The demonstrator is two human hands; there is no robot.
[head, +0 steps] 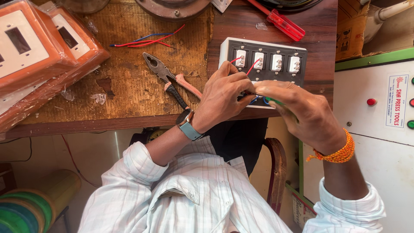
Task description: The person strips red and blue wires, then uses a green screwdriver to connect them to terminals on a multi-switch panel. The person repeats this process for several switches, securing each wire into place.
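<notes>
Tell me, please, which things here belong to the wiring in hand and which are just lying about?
In hand:
switch board
red wires
green-handled tool
left hand
right hand

Lying about:
pliers
red screwdriver
loose wires
wrapped orange switch boxes

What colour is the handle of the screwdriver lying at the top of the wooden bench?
Translucent red, seen in the head view: the screwdriver lies above the white switch board.

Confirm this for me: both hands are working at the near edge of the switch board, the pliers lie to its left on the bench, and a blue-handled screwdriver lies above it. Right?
Not quite. The head view shows the screwdriver has a red handle, not blue. The rest holds: the left hand and right hand meet at the near edge of the switch board, and the pliers lie to its left on the bench.
</notes>
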